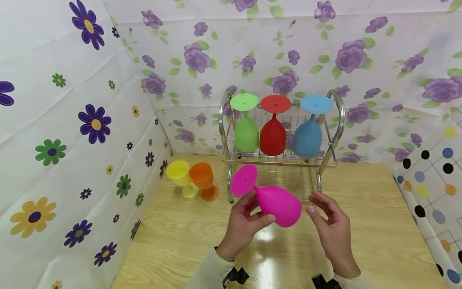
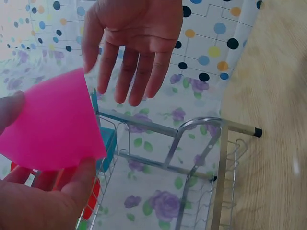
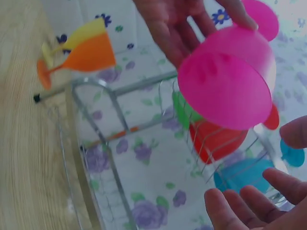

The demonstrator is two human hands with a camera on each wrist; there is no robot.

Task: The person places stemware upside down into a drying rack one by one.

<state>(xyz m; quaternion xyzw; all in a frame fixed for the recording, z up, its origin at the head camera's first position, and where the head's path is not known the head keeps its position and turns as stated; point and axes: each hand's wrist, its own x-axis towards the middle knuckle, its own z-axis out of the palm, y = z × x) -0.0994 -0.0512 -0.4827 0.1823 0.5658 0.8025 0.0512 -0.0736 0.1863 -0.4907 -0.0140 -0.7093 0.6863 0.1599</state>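
My left hand (image 1: pixel 249 220) holds a pink plastic goblet (image 1: pixel 279 204) by its bowl, thumb on the near side and fingers behind. The goblet is tilted on its side above the table, its round foot up at the left and its mouth toward the right. Just right of that mouth is my right hand (image 1: pixel 333 228), apart from the goblet, fingers relaxed and holding nothing. In the right wrist view the goblet's hollow mouth (image 3: pixel 223 91) faces the right hand's fingers (image 3: pixel 249 201). Behind, green (image 1: pixel 247 134), red (image 1: pixel 273 136) and blue (image 1: pixel 307 138) goblets stand upside down on a wire rack.
The two-tier metal rack (image 1: pixel 278 162) stands at the back of the wooden table (image 1: pixel 371 224), against a flowered cloth wall. A yellow goblet (image 1: pixel 178 173) and an orange goblet (image 1: pixel 202 176) stand upright left of the rack. Patterned cloth also hangs on both sides.
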